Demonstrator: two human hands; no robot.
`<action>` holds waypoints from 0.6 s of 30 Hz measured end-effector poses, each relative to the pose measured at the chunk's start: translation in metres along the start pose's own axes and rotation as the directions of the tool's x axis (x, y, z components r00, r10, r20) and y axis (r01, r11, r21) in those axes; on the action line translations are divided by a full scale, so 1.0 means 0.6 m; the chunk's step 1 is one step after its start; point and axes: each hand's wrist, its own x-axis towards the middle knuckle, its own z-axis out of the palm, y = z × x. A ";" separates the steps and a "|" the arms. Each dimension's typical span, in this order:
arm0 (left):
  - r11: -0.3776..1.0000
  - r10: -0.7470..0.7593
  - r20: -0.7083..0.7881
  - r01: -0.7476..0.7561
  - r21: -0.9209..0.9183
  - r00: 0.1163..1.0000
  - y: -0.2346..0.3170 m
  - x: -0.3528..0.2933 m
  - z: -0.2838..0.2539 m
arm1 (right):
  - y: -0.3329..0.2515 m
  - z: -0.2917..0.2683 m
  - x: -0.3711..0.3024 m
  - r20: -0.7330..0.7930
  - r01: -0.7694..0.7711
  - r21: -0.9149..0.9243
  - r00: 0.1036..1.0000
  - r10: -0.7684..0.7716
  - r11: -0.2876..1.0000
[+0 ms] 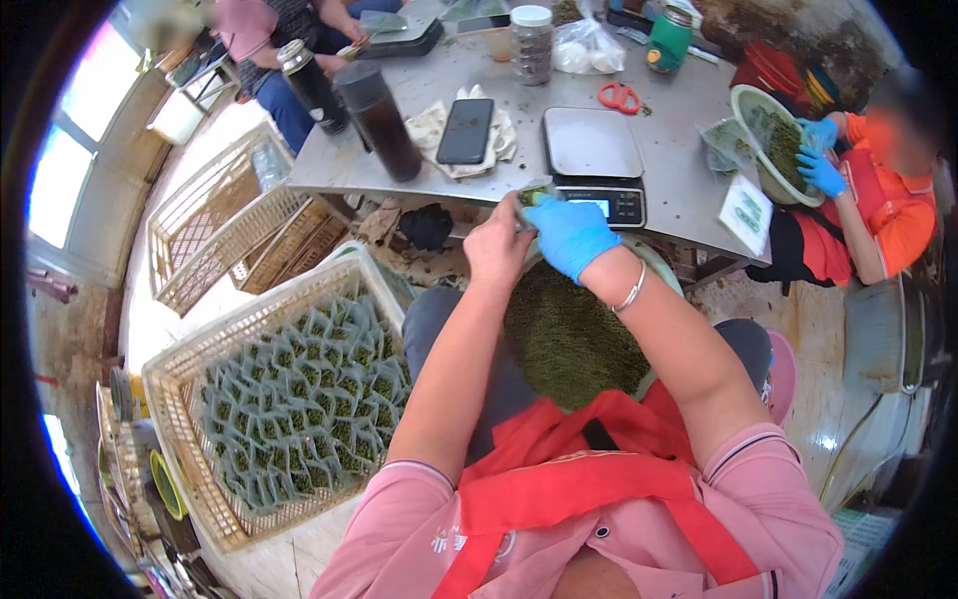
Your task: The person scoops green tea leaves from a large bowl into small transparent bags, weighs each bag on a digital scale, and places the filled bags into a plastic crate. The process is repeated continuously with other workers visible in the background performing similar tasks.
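Both my hands meet in front of the table edge, around a small clear plastic bag with green bits in it. My bare left hand is closed at the bag's side. My right hand, in a blue glove, pinches it from the other side; its fingertips are partly hidden. Just beyond stands a digital scale with a bare metal pan. Below my forearms, a round tub holds a heap of loose green buds or leaves. To my left, a pale plastic crate is packed with several rows of filled small bags.
On the metal table lie a phone on a cloth, red scissors, a dark bottle, a thermos and a jar. At right, a person in blue gloves handles a basin. Another person sits far left.
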 end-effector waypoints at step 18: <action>0.885 -0.298 -0.025 0.266 -0.383 0.954 0.014 0.020 0.003 | 0.465 -0.025 -0.122 -0.525 -0.317 0.640 0.485 0.699 0.700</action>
